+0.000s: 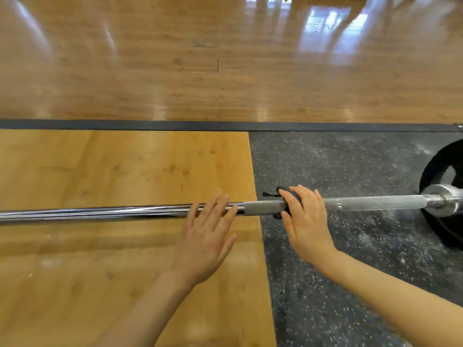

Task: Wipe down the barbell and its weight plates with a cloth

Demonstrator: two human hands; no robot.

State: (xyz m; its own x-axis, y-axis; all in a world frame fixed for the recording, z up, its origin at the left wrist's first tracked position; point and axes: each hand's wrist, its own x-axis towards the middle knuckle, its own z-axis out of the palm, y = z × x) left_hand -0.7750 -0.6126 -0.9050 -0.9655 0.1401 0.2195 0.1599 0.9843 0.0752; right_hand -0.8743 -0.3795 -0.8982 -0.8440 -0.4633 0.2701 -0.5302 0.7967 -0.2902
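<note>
A chrome barbell (100,214) lies across the floor from the left edge to the right, with a chalky knurled section (375,203) near its right end. A black weight plate (441,176) sits on the sleeve at the far right, partly cut off by the frame. My right hand (307,221) wraps a dark cloth (284,192) around the knurled part and grips it. My left hand (208,231) has straight fingers resting on the smooth shaft just left of the knurling.
The bar lies over a lifting platform: a light wooden panel (112,171) on the left, speckled black rubber matting (338,161) on the right. A dark border strip (225,125) runs behind them. Glossy wood flooring (200,58) stretches beyond.
</note>
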